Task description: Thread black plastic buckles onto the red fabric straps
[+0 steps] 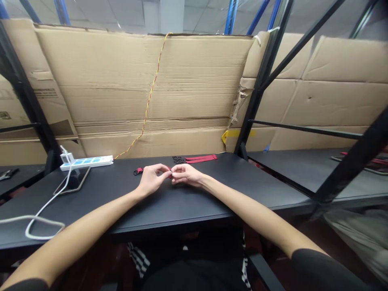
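Note:
My left hand [153,179] and my right hand [186,175] meet over the middle of the black table, thumbs and fingertips pinched together. Between them is a small piece of red strap [170,173], mostly covered by my fingers. Just left of my left hand, a red strap end with a black buckle [138,171] lies on the table; whether it joins the piece in my fingers is hidden. Behind my right hand lie several black buckles [178,160], with flat red straps [201,159] to their right.
A white power strip [91,162] with a plugged-in charger stands at the back left, near a phone-like device [72,180]. A white cable [45,211] loops over the table's left side. Cardboard panels [121,81] wall the back; black metal posts [257,93] frame the sides.

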A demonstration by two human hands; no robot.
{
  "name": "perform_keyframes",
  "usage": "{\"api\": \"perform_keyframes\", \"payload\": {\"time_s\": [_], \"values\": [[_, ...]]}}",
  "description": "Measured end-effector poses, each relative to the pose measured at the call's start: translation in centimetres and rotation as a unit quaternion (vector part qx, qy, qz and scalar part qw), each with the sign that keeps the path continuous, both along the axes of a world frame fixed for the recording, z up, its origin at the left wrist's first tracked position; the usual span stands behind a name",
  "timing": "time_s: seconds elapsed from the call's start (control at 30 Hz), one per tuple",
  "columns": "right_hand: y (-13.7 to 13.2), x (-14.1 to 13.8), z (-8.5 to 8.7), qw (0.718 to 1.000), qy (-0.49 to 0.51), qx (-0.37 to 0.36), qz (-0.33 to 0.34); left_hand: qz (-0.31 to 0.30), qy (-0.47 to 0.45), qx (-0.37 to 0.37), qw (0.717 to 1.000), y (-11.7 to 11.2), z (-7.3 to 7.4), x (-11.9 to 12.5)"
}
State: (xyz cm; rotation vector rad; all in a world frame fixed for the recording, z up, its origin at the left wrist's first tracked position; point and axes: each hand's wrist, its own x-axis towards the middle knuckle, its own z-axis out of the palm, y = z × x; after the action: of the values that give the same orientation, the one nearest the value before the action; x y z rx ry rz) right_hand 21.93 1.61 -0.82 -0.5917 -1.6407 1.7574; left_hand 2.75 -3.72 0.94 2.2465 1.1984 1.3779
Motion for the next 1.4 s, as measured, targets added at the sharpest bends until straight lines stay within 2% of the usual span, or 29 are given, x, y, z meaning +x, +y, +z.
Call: {"api": "perform_keyframes", "payload": {"time_s": [0.27, 0.5, 0.73, 1.03, 1.27, 1.4], "values": [[0.1, -0.4, 0.2, 0.998, -0.012, 0.055, -0.041, -0.070, 0.061, 0.030, 0.995, 0.7, -0.4, -0.3], [0.5, -0.1, 0.5, 0.993, 0.013, 0.044, -0.110, -0.032, 0.055, 0.034, 0.997, 0.7, 0.1, -0.6], [0.4, 0.1, 0.3, 0.996, 0.000, 0.064, -0.055, -0.072, 0.063, 0.016, 0.995, 0.9, 0.1, -0.6], [0.5, 0.2, 0.4, 0.996, -0.010, 0.060, -0.071, -0.020, 0.063, -0.008, 0.998, 1.2, -0.1, -1.0], [0.3, 0.1, 0.7, 0.993, 0.014, 0.046, -0.109, 0.001, 0.077, 0.011, 0.997, 1.3, -0.2, -1.1], [0.4, 0.2, 0.6, 0.995, -0.029, 0.050, -0.084, -0.001, 0.104, -0.017, 0.994, 1.3, -0.4, -1.3]]}}
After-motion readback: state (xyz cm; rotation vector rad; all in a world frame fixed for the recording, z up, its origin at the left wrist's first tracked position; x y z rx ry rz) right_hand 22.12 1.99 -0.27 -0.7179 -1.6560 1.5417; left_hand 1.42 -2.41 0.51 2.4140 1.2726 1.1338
